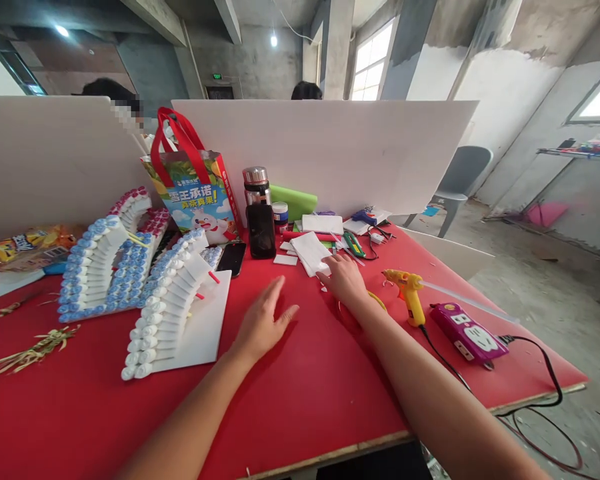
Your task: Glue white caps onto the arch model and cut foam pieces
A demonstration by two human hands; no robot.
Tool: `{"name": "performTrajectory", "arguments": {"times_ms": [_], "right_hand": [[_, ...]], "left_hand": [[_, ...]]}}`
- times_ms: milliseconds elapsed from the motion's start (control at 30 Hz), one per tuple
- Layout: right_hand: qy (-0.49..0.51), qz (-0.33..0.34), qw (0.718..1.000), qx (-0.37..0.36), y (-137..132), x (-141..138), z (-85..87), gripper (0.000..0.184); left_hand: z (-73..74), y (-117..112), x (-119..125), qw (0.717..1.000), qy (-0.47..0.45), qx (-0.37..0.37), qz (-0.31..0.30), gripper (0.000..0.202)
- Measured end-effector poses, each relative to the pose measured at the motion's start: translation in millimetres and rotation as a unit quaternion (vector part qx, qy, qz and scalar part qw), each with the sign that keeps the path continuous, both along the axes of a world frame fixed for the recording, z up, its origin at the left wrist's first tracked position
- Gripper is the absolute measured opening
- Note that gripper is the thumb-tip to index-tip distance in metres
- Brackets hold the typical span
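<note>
Red bench [300, 407] is spread across most of the lower frame, backed by a white panel [325, 147] upper centre. Printed bag [193, 200] is stood upper left of centre. White-roll piece [157, 317], curved rows on a white card, is laid centre left; blue-and-white piece [87, 273] is set just behind it, farther left. Left hand [264, 317] is held at frame centre, fingers extended, nothing gripped, the white card being nearest. Right hand [347, 280] is extended right of centre, fingers spread at the near corner of the white paper [310, 252]; no grip is seen, contact can't be told. Purple power strip [470, 333] is placed lower right, yellow glue gun [406, 293] just left of it. Green cutter [354, 245] is seen just beyond the right hand.
</note>
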State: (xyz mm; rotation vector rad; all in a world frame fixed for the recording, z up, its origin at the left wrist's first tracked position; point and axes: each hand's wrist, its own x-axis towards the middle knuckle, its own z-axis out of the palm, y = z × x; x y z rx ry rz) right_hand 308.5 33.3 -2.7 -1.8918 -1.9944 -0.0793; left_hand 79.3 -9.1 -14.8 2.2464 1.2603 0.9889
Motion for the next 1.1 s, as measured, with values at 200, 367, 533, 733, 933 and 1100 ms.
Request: {"name": "performTrajectory", "arguments": {"times_ms": [200,367,533,733,933,1100], "right_hand": [[-0.015,-0.023,1.000,-0.014,12.9,-12.3,-8.4,0.019],[0.056,-0.024,0.998,-0.001,17.2,-0.4,-9.3,0.019],[0.196,-0.010,0.979,0.059,12.4,6.3,-1.9,0.033],[0.556,0.133,0.820,-0.008,-7.5,-16.2,7.1,0.036],[0.549,0.236,0.786,-0.159,-26.9,-50.6,3.5,0.020],[0.413,0.307,0.835,-0.195,-34.4,-61.8,-0.1,0.021]], "left_hand": [[15.8,-33.1,19.5,0.958,-0.104,-0.139,-0.228,0.029],[6.9,-14.2,7.0,0.983,-0.113,-0.092,-0.112,0.033],[9.5,1.6,2.8,0.917,-0.313,-0.241,-0.055,0.055],[12.0,5.1,2.4,0.773,-0.514,-0.370,-0.041,0.070],[13.6,5.8,-3.1,0.778,-0.522,-0.337,-0.098,0.057],[9.8,7.5,-6.8,0.782,-0.531,-0.326,-0.031,0.070]]}}
